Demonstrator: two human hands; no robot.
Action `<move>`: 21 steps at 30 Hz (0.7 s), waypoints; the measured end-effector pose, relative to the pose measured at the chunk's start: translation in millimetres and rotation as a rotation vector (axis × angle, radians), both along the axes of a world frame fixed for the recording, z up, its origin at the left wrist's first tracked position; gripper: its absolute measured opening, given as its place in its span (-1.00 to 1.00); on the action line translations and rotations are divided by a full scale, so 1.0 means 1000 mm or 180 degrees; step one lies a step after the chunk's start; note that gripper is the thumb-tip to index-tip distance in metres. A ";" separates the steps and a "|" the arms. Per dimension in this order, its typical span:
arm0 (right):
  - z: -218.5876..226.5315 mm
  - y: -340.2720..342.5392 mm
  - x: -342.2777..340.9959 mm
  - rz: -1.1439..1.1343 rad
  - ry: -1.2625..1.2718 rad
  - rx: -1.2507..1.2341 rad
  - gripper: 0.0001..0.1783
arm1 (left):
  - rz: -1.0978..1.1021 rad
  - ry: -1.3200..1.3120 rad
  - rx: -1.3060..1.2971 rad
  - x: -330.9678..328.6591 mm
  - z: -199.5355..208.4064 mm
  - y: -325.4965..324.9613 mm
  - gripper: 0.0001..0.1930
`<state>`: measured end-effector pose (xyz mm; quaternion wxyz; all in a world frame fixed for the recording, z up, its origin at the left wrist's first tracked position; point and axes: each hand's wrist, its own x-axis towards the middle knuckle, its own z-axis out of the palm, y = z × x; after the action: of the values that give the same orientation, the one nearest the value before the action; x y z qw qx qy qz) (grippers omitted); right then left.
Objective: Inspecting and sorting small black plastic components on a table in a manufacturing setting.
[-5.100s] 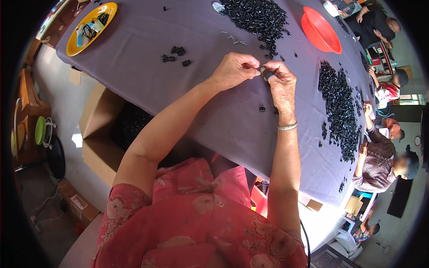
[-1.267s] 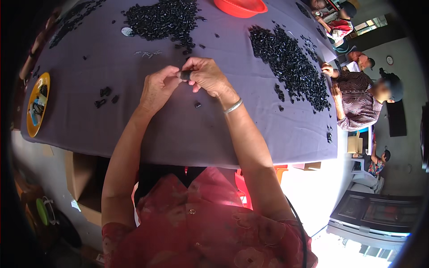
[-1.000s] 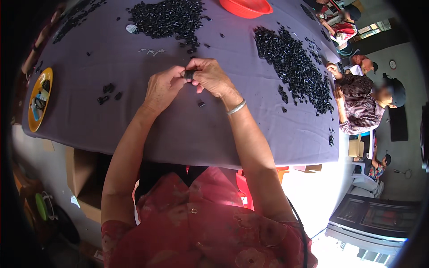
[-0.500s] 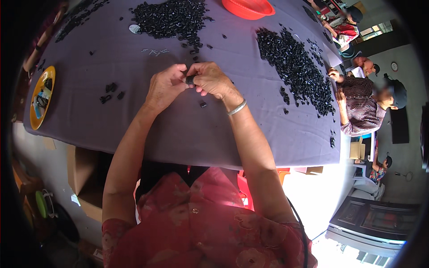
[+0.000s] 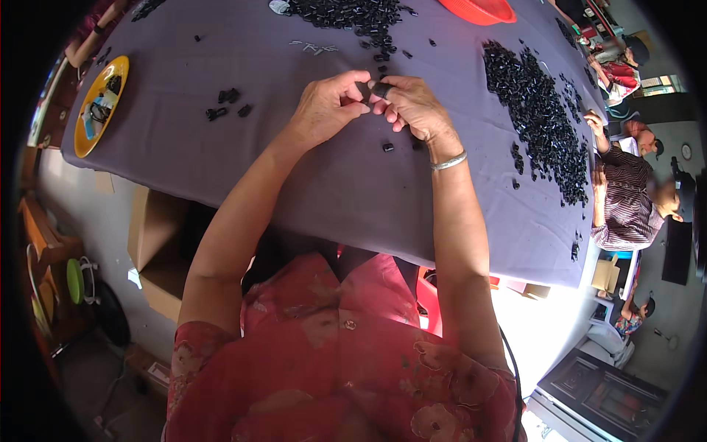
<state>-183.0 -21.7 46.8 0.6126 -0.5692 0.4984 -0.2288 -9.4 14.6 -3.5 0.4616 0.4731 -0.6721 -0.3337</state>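
Note:
My left hand (image 5: 328,109) and my right hand (image 5: 417,107) meet fingertip to fingertip above the cloth-covered table. A small black part (image 5: 380,90) shows at the thumb and forefinger of my right hand, mostly covered by the fingers. My left thumb and fingers curl towards it, and what lies between them is hidden. Just below my right hand lies a loose black piece (image 5: 388,147). Beyond my hands is a pile of small black plastic parts (image 5: 361,18), with several thin silvery pieces (image 5: 313,47) nearer to me.
A larger pile of black parts (image 5: 534,118) spreads on the right. A red basin (image 5: 482,10) stands at the far side, a yellow plate (image 5: 82,140) at the left edge. Several black parts (image 5: 230,96) lie left of my hands. Other people sit along the right; a co-worker's striped sleeve (image 5: 626,195) shows there.
The view has shifted, so the table sits higher and further right in it. My hands stay together; the left fingertips now sit slightly apart from the right ones.

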 end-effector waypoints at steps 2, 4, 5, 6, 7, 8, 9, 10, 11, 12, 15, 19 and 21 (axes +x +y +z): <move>0.002 0.001 0.000 -0.0067 0.0004 -0.0102 -0.81 | -0.0002 0.0062 0.0065 0.001 0.001 0.000 -0.54; -0.004 -0.001 -0.003 0.0044 0.0038 -0.0168 -0.83 | -0.0013 -0.0035 -0.0030 -0.001 0.003 -0.001 -0.52; -0.004 0.000 -0.002 0.0152 0.0067 -0.0230 -0.86 | -0.0011 -0.0034 -0.0030 -0.001 0.003 -0.001 -0.52; -0.002 0.000 -0.001 0.0155 0.0068 -0.0231 -0.86 | -0.0012 -0.0013 0.0006 0.000 0.003 0.000 -0.50; 0.000 0.000 0.001 0.0193 0.0298 -0.0250 -0.89 | -0.0015 0.0007 0.0040 0.000 0.003 0.000 -0.48; 0.003 0.001 0.004 0.0230 0.0529 -0.0277 -0.91 | -0.0012 0.0008 0.0029 0.000 0.004 0.000 -0.48; 0.004 0.003 0.005 0.0229 0.0531 -0.0291 -0.91 | -0.0022 -0.0017 0.0042 0.001 0.005 0.000 -0.46; 0.005 0.004 0.006 0.0215 0.0535 -0.0272 -0.91 | -0.0034 -0.0042 0.0051 0.001 0.007 0.001 -0.43; 0.006 0.005 0.005 0.0182 0.0547 -0.0264 -0.91 | -0.0055 -0.0032 0.0021 -0.001 0.008 0.001 -0.43; 0.006 0.004 0.004 0.0154 0.0561 -0.0295 -0.91 | -0.0054 0.0000 0.0058 -0.002 0.010 0.002 -0.41; 0.004 0.003 0.004 0.0248 0.0412 -0.0218 -0.88 | -0.0065 0.0060 0.0004 -0.002 0.010 0.003 -0.37; -0.007 -0.001 0.002 0.0185 0.0289 -0.0307 -0.93 | -0.0086 0.0121 -0.0088 0.000 0.005 0.000 -0.35; -0.004 0.000 0.004 0.0186 0.0388 -0.0343 -0.92 | -0.0100 0.0409 -0.0111 0.000 -0.002 -0.003 -0.35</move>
<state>-178.8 -22.1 42.9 0.5559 -0.6286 0.5049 -0.2022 -9.0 11.9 -5.5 0.5067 0.4320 -0.6541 -0.3588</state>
